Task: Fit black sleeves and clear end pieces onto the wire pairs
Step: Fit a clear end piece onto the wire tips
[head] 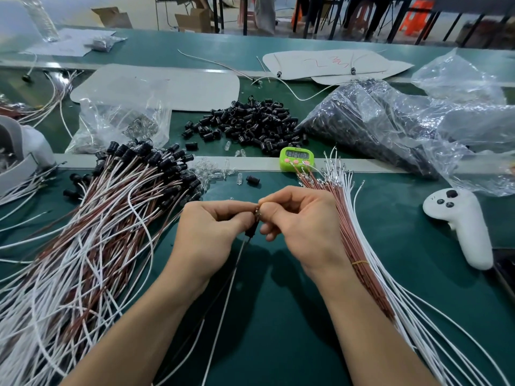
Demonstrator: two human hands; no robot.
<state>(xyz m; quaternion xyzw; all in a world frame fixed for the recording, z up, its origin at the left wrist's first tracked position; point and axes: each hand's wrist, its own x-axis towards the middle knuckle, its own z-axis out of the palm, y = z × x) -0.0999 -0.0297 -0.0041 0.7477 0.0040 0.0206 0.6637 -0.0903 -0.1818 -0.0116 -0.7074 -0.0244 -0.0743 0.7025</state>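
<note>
Over the green mat, my left hand (pixel 207 232) and my right hand (pixel 298 221) meet at one wire pair (pixel 223 299), a white and a brown wire running down toward me. A black sleeve (pixel 250 232) sits on the pair just below my fingertips. My left hand pinches the pair at the sleeve. My right thumb and forefinger pinch a small clear end piece (pixel 257 212) at the wire tips. A pile of loose black sleeves (pixel 250 123) lies beyond, and loose clear end pieces (pixel 211 174) lie nearer.
Finished pairs with black caps (pixel 111 207) heap up on the left. A banded bundle of bare brown and white wires (pixel 359 246) lies on the right. A green timer (pixel 296 158), a white controller (pixel 462 224) and plastic bags of parts (pixel 390 126) stand around.
</note>
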